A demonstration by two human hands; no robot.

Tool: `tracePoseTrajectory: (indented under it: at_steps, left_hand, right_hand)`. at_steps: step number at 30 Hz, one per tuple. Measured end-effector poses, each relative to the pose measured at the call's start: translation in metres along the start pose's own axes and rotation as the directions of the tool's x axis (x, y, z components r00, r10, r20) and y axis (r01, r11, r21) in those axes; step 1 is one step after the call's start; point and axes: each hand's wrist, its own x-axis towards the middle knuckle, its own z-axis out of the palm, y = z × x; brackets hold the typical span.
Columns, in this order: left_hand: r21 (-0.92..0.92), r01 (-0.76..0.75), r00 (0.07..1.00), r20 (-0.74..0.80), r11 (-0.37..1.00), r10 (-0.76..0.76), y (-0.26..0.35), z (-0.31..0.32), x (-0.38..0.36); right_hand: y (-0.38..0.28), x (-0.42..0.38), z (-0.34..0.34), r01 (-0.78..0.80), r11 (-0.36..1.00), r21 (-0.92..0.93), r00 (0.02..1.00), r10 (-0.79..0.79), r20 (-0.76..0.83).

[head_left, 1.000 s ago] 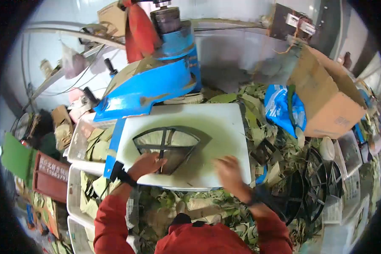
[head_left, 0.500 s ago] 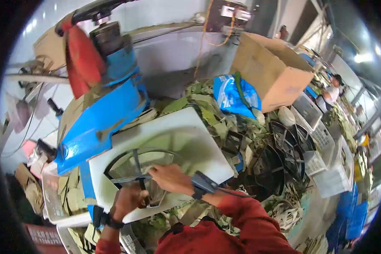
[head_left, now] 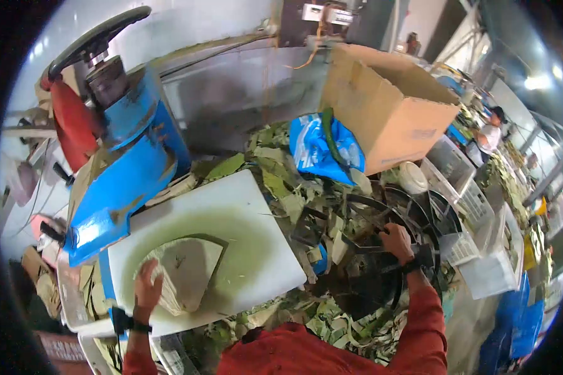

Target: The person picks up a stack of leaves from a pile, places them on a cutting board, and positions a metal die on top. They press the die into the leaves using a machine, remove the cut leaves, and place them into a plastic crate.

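On the white board [head_left: 250, 219] lies a fan-shaped stack of pale green leaf-like sheets [head_left: 191, 265]. My left hand [head_left: 148, 286] is at the stack's left edge, its fingers stretched out against it and not gripping. Off to the right, my right hand [head_left: 396, 244] is closed on a bar of a black fan-shaped cutting die [head_left: 372, 284], low among other black dies [head_left: 413, 206]. Part of the held die blends with the dark things around it, so its full outline is hard to make out.
A blue press machine [head_left: 122, 181] with a red cloth [head_left: 72, 122] stands left of the board. Leafy scraps [head_left: 275, 175] surround the board. Behind are a blue plastic bag [head_left: 322, 147] and a cardboard box [head_left: 381, 119]. White crates [head_left: 450, 162] and a person [head_left: 489, 137] are farther right.
The cutting die has gone from over the sheets to the pile at right, carried by my right hand. My left hand has shifted left, off the die and onto the stack's edge.
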Motion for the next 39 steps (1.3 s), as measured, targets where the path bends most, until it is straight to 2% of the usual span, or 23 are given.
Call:
tracePoseTrajectory:
  at_steps: [2,4,6,8,12,14,15,17,19,21,23,25,26,28,30,31,32,33,34,35,36,38,39]
  left_hand:
    - [0.044,0.081,0.995,-0.058,0.996,-0.078,-0.027,0.015,0.013]
    - [0.182,0.155,0.987,0.007,0.971,-0.159,-0.063,0.026,0.029]
    - [0.245,0.213,0.948,0.181,0.946,-0.260,-0.053,0.019,0.046]
    - [0.113,0.120,0.969,0.205,0.986,-0.141,-0.079,0.028,0.045]
    - [0.321,0.160,0.924,0.284,0.933,-0.257,-0.073,0.026,0.058]
    - [0.240,0.324,0.824,0.405,0.915,-0.397,-0.057,0.014,0.064]
    - [0.246,0.310,0.843,0.376,0.918,-0.385,-0.058,0.018,0.057]
    - [0.261,0.273,0.877,0.329,0.926,-0.351,-0.063,0.027,0.041]
    - [0.233,0.304,0.858,0.354,0.924,-0.372,-0.048,0.026,0.020]
    - [0.207,0.289,0.878,0.331,0.935,-0.345,-0.025,0.028,-0.008]
    - [0.164,0.313,0.878,0.325,0.936,-0.351,0.003,0.021,-0.032]
    - [0.135,0.376,0.843,0.361,0.917,-0.399,0.029,0.015,-0.051]
    - [0.145,0.383,0.836,0.367,0.912,-0.409,0.033,0.013,-0.068]
    - [-0.034,0.356,0.912,0.233,0.934,-0.339,0.026,-0.007,-0.109]
    - [-0.233,0.334,0.942,0.100,0.913,-0.319,0.016,-0.044,-0.148]
    - [-0.348,0.307,0.950,0.061,0.886,-0.305,0.005,-0.059,-0.170]
    - [-0.460,0.267,0.957,0.023,0.847,-0.289,-0.010,-0.072,-0.196]
    - [-0.656,0.370,0.923,0.177,0.658,-0.342,-0.029,-0.081,-0.224]
    - [-0.602,0.388,0.914,0.156,0.698,-0.373,-0.047,-0.092,-0.249]
    - [-0.738,0.486,0.824,0.209,0.469,-0.526,-0.062,-0.106,-0.275]
    - [-0.830,0.523,0.707,0.297,0.192,-0.642,-0.072,-0.120,-0.300]
    - [-0.875,0.483,0.565,0.350,-0.045,-0.748,-0.100,-0.139,-0.347]
    - [-0.918,0.396,0.544,0.245,-0.012,-0.802,-0.113,-0.146,-0.367]
  right_hand:
    - [0.007,0.027,0.021,0.048,0.999,-0.011,0.996,-0.047,0.069]
    - [0.032,0.058,0.060,0.128,0.991,-0.042,0.990,-0.125,0.069]
    - [0.033,0.084,0.076,0.079,0.996,-0.034,0.989,-0.074,0.127]
    - [0.046,0.111,0.117,0.115,0.993,0.006,0.981,-0.114,0.155]
    - [0.077,0.125,0.162,0.255,0.962,0.094,0.954,-0.266,0.138]
    - [0.020,0.103,0.128,0.364,0.887,0.285,0.931,-0.354,-0.086]
    - [-0.015,0.087,0.107,0.399,0.826,0.397,0.914,-0.394,-0.099]
    - [-0.100,0.033,0.044,0.310,0.717,0.624,0.768,-0.576,0.280]
    - [-0.138,-0.032,0.073,-0.084,0.648,0.757,0.562,-0.596,0.573]
    - [-0.173,-0.098,0.106,-0.501,0.647,0.575,0.247,-0.529,0.812]
    - [-0.243,-0.141,0.119,-0.584,0.600,0.547,0.173,-0.567,0.806]
    - [-0.251,-0.180,0.151,-0.471,0.657,0.589,0.222,-0.558,0.800]
    - [-0.267,-0.184,0.149,-0.248,0.700,0.670,0.222,-0.633,0.742]
    - [-0.300,-0.194,0.147,0.241,0.645,0.726,0.215,-0.765,0.608]
    - [-0.337,-0.212,0.140,-0.203,0.637,0.743,0.322,-0.673,0.666]
    - [-0.353,-0.212,0.138,-0.138,0.617,0.775,0.210,-0.746,0.632]
    - [-0.376,-0.226,0.137,-0.116,0.604,0.789,0.177,-0.769,0.615]
    - [-0.410,-0.239,0.133,-0.093,0.588,0.804,0.150,-0.790,0.595]
    - [-0.446,-0.252,0.132,-0.070,0.567,0.820,0.127,-0.811,0.572]
    - [-0.480,-0.264,0.136,-0.116,0.649,0.752,0.082,-0.748,0.658]
    - [-0.509,-0.277,0.146,-0.217,0.632,0.744,0.061,-0.752,0.656]
    - [-0.567,-0.302,0.169,-0.423,0.571,0.703,0.034,-0.766,0.642]
    - [-0.602,-0.309,0.170,-0.446,0.594,0.670,-0.047,-0.763,0.645]
